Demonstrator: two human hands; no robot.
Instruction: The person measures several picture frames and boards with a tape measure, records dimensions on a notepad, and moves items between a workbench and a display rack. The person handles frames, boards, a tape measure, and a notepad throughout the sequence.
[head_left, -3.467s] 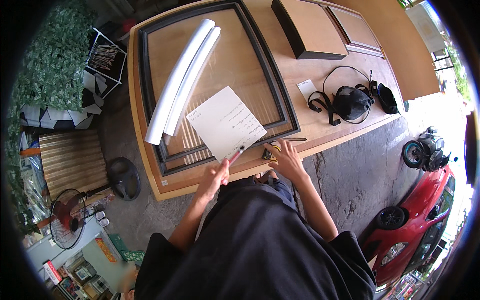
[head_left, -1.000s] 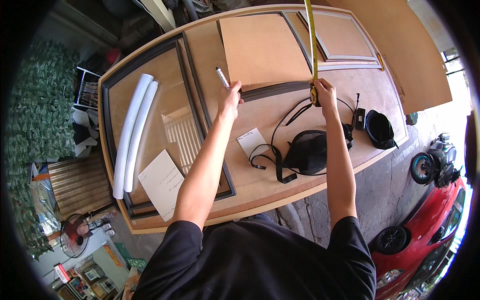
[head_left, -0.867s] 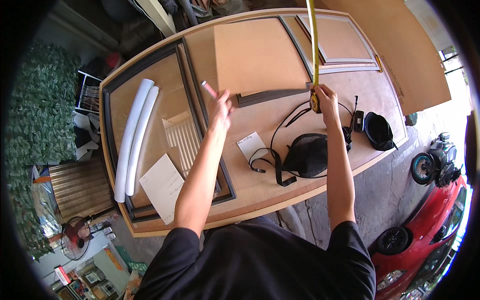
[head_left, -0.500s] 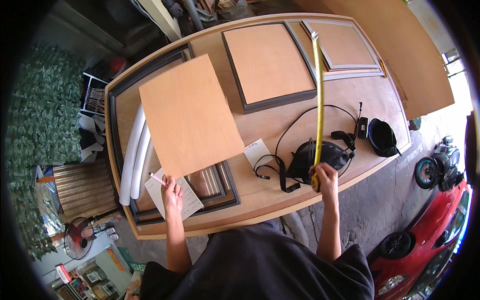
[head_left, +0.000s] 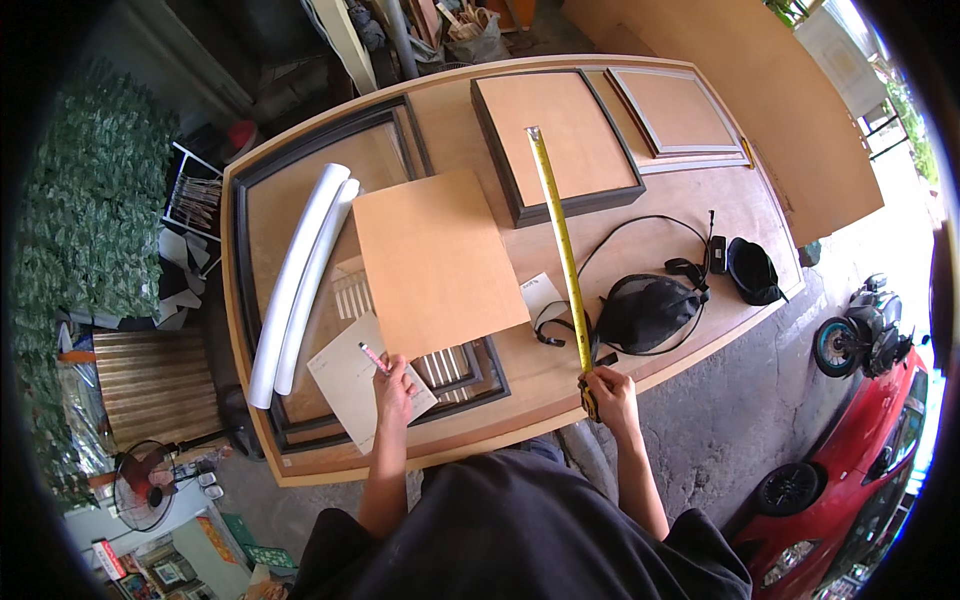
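Workbench (head_left: 640,375) seen from above, wide and wooden. At far left, two white rolled tubes (head_left: 300,275) lie inside a large dark frame (head_left: 255,300), which keeps them from rolling. Near them, the left hand (head_left: 393,378) closes around a pink pen (head_left: 372,356) over a sheet of paper (head_left: 345,385), placed for writing. A loose brown board (head_left: 435,260) overlaps the frame's right side. To the right, the right hand (head_left: 610,388) grips a yellow tape measure (head_left: 560,240) at the near edge, its blade stretched away over a smaller framed panel (head_left: 560,140). A black bag (head_left: 645,310) sits beyond.
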